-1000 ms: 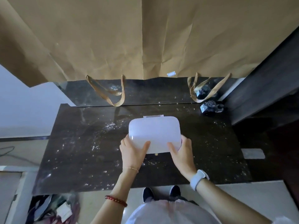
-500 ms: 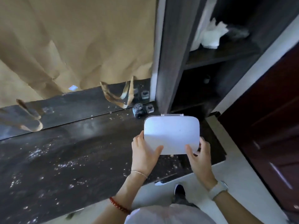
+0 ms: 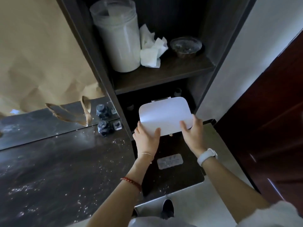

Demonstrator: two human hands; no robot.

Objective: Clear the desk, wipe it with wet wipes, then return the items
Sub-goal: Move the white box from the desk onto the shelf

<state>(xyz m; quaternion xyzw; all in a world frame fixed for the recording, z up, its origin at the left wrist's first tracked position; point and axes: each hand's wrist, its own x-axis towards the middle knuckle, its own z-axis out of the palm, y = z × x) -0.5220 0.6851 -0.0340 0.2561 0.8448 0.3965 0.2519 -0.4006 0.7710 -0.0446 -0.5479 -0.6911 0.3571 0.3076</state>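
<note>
the white box [image 3: 165, 116] is held up between both hands at the mouth of the lower shelf opening [image 3: 157, 102], above the right end of the dusty desk [image 3: 65, 169] and well right of its middle; its long axis runs left to right, and its far edge with a small clear tab points into the dark recess, so the opening lies straight ahead, away from the person. the left hand [image 3: 146, 138] grips the near left corner, thumb lying on the top face and fingers curled under the edge; the right hand [image 3: 191, 133] holds the near right corner the same way, thumb on top, fingers wrapped round the side. both sit on the near edge, about equally close to the recess, forearms reaching forward with wrists fairly straight. as a judgement, this is the clearing step, and a level push forward between the shelf uprights would seat the box. on the upper shelf [image 3: 164, 74] stand a tall jar [image 3: 119, 38], crumpled tissue [image 3: 151, 49] and a lidded bowl [image 3: 186, 46]; a small dark bottle [image 3: 104, 127] remains on the desk at the far edge by the mirror
</note>
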